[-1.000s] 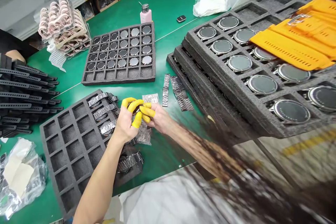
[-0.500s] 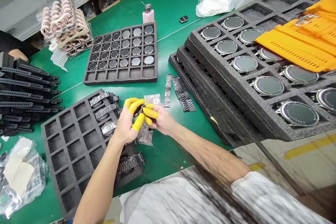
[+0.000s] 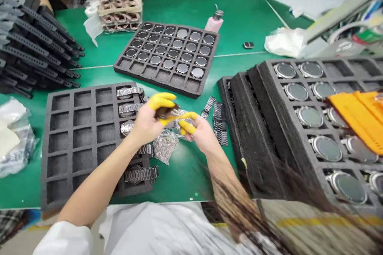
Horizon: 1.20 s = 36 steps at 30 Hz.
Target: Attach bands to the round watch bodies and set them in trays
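Observation:
My left hand point(image 3: 149, 121), in yellow finger cots, is closed round a dark, shiny watch case point(image 3: 164, 112), blurred and partly covered by the fingers. Close beside it on the right, my right hand point(image 3: 203, 132) pinches with yellow-covered fingertips; what lies between them is too blurred to name. Below the hands, a clear bag of thin metal pins point(image 3: 165, 146) rests on the green table. Left of them lies a grey foam tray point(image 3: 70, 125), its right column holding watches with metal link straps point(image 3: 140, 174). Loose dark link straps point(image 3: 220, 123) lie right of my right hand.
Behind the hands sits a foam tray of round watch cases point(image 3: 155, 72). Stacked foam trays point(image 3: 242, 115) fill the right, topped with orange straps point(image 3: 357, 117). Black straps point(image 3: 38, 44) pile up at left. A pink pump bottle point(image 3: 214, 23) stands at the back.
The view has turned, so the table appears rotated. My hands have moved slightly apart, the right one now lower and further right. The watch case stays in my left hand.

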Available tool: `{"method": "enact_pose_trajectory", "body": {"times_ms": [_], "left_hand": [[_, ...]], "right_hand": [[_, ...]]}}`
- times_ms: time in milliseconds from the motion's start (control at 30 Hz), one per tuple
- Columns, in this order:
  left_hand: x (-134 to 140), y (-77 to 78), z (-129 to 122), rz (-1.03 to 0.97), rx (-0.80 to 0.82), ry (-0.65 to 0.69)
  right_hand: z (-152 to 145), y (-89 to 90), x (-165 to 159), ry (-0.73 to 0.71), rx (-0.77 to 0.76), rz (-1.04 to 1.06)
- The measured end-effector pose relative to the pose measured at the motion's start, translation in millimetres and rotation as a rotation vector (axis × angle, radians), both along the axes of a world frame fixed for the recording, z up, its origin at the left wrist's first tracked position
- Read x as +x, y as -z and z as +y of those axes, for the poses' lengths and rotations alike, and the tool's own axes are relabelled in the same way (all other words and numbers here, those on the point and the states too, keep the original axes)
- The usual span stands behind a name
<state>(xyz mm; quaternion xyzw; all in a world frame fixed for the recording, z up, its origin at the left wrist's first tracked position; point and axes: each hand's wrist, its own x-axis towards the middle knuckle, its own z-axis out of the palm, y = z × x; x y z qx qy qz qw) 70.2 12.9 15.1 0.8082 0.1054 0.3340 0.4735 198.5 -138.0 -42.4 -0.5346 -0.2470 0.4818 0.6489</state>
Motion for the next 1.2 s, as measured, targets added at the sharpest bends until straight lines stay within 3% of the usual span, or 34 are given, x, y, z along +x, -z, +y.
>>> {"method": "enact_pose_trajectory", "body": {"times_ms": [67,133,200,267,333,400,467,533,633,767,967,1100,1200], "left_hand": [[-1.4,7.9,-10.6,0.209,0.02,0.12],[-0.5,11.9,-19.2,0.425,-0.112,0.134],[1.5,9.6,-21.4,0.505,-0.353,0.039],[3.0,2.1,-16.8,0.423,-0.626,-0.084],[3.6,-7.0,-8.9,0.281,-0.873,-0.136],[3.4,-13.9,-1.9,0.155,-1.05,-0.117],[2.7,-16.4,1.8,0.068,-1.156,-0.115],[1.9,-15.6,2.4,0.023,-1.215,-0.11],[0.7,-12.7,0.7,0.02,-1.218,-0.069],[0.9,-9.9,-3.0,0.042,-1.092,-0.053],[4.5,-5.6,-11.1,0.113,-1.054,-0.004],[5.7,-2.1,-11.2,0.177,-0.973,-0.006],[4.9,4.1,-9.8,0.226,-0.734,-0.053]], "right_hand": [[-0.4,-1.2,-1.9,0.14,0.048,0.031],[-0.2,-1.5,-4.5,0.187,0.099,0.031],[1.3,2.6,-7.0,0.239,0.135,-0.041],[3.8,12.2,-8.8,0.284,0.109,-0.259],[7.0,24.7,-10.8,0.203,0.003,-0.598],[10.4,36.2,-13.9,0.008,-0.124,-0.929],[14.3,43.7,-18.0,-0.142,-0.236,-1.163],[18.3,46.5,-22.1,-0.185,-0.349,-1.316],[23.3,45.1,-25.7,-0.227,-0.47,-1.443],[25.1,40.4,-29.2,-0.267,-0.49,-1.535],[27.3,35.2,-38.1,-0.279,-0.548,-1.529],[27.6,40.0,-28.3,-0.199,-0.431,-1.296],[23.6,40.7,-11.8,-0.034,-0.251,-0.852]]}}
